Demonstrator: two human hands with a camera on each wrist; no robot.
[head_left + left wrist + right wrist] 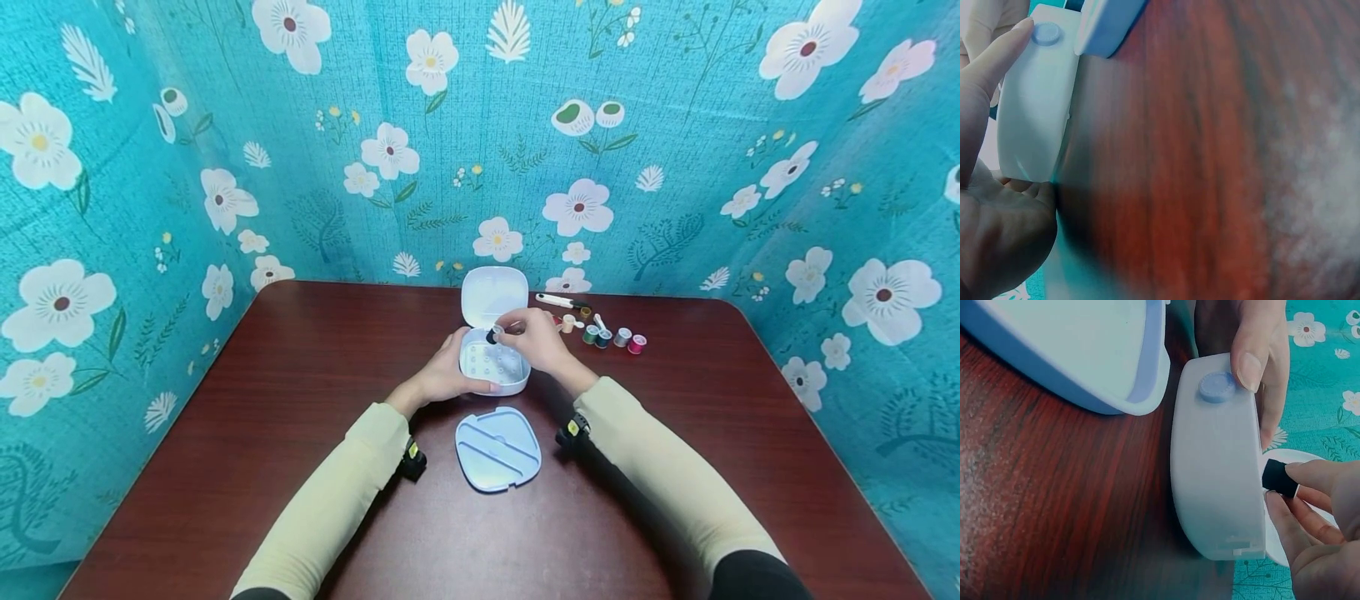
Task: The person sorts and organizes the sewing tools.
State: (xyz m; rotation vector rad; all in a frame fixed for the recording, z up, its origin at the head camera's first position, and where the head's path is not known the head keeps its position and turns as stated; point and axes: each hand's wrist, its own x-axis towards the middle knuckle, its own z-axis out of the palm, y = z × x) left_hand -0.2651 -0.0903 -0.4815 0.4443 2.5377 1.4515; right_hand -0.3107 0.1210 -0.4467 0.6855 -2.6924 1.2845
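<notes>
A pale blue tray (491,471) lay nearest on the dark wood table (300,383), midway between its side edges, short of an open white box (510,388). A person's left hand (441,372) gripped the box's left side; the right hand (543,340), nearer to the black spool (1280,477), pinched it leftward of the palm, long axis slanted, at the box's far end. Other spools (592,334) sat rightward, near the table's far edge, before a teal floral curtain (465,108).

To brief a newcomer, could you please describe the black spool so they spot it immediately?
On the brown table, find the open pale box. Over it, the right hand pinches the black spool; the other spools sit unheld on the table.
</notes>
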